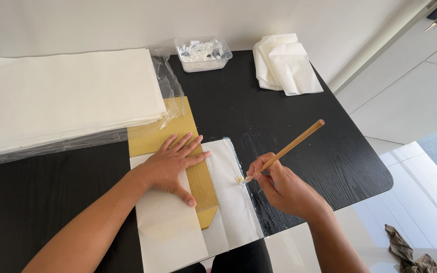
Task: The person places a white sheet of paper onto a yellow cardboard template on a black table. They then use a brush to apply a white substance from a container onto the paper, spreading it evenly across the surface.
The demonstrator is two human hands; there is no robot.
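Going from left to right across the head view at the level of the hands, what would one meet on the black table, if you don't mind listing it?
Left hand pressed flat on the tan folded sheet → white paper strip → brush tip touching that strip's right edge → right hand gripping the wooden brush handle → bare black table.

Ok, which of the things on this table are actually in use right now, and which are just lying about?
In use:
- left hand, flat on the gold card strip
- right hand, gripping the wooden brush
- white paper sheet under the brush tip

Lying about:
- stack of white sheets in clear wrap
- plastic tub of white scraps
- folded white papers
- crumpled cloth on the floor
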